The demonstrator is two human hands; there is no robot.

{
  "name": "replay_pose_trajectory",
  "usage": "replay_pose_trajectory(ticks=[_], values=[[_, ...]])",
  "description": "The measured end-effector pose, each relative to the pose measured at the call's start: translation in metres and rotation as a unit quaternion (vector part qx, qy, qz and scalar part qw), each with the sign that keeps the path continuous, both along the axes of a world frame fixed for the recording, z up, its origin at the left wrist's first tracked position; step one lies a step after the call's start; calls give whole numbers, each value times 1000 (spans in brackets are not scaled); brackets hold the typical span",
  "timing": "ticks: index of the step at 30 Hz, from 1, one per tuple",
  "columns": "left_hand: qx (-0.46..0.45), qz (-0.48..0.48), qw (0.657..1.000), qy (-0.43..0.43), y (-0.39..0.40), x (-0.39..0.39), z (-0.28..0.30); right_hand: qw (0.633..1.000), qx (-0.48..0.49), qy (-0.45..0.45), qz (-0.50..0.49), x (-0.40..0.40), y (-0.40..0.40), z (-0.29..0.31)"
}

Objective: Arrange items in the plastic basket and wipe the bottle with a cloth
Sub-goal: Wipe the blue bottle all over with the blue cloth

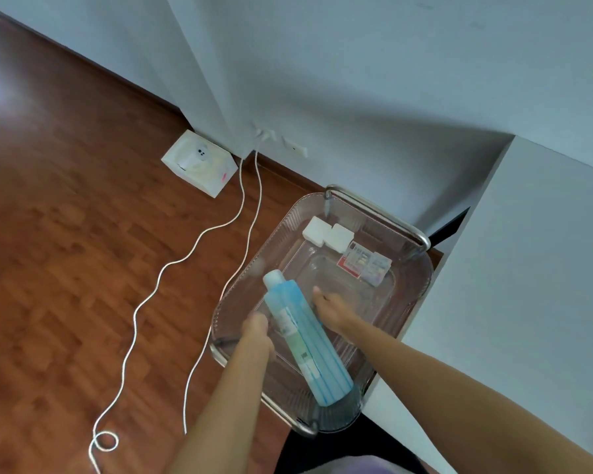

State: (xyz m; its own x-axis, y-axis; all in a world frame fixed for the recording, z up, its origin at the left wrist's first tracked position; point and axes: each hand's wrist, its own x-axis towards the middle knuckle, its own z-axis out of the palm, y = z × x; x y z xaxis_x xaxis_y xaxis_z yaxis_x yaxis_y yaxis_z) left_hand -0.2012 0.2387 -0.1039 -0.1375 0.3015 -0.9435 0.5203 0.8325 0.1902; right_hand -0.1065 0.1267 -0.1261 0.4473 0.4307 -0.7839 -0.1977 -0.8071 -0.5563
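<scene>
A clear plastic basket [415, 295] with metal handles stands on the wooden floor. A tall light-blue bottle [303, 333] with a pale label lies slanted in it, cap pointing away from me and base over the near rim. My left hand [255, 328] presses against the bottle's left side with curled fingers. My right hand [332, 307] grips its right side near the neck. At the basket's far end lie two white square blocks [327, 234], a red-and-white packet [351, 261] and a small clear box [377, 270]. No cloth is in view.
A white cabinet [534, 268] stands right beside the basket. A white box [199, 162] sits on the floor by the wall corner. Two white cables [172, 265] run from a wall socket [264, 133] across the floor left of the basket.
</scene>
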Motion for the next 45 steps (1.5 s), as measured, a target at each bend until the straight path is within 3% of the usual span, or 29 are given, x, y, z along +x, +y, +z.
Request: replay_pose_trajectory(ticks=[4, 11, 21, 33, 45], values=[[-53, -39, 997, -27, -8, 2, -5, 999, -19, 37, -31, 1, 10, -8], [-38, -37, 994, -91, -14, 2, -6, 989, 1, 64, -135, 2, 6, -8], [73, -60, 969, -230, -17, -14, 28, 958, 149, 60, -236, -11, -23, 32], [135, 46, 924, -355, -53, -46, 45, 936, 235, 73, -251, -22, -32, 51], [163, 79, 905, -385, -99, -58, 57, 931, 241, 89, -258, -28, -78, 59]])
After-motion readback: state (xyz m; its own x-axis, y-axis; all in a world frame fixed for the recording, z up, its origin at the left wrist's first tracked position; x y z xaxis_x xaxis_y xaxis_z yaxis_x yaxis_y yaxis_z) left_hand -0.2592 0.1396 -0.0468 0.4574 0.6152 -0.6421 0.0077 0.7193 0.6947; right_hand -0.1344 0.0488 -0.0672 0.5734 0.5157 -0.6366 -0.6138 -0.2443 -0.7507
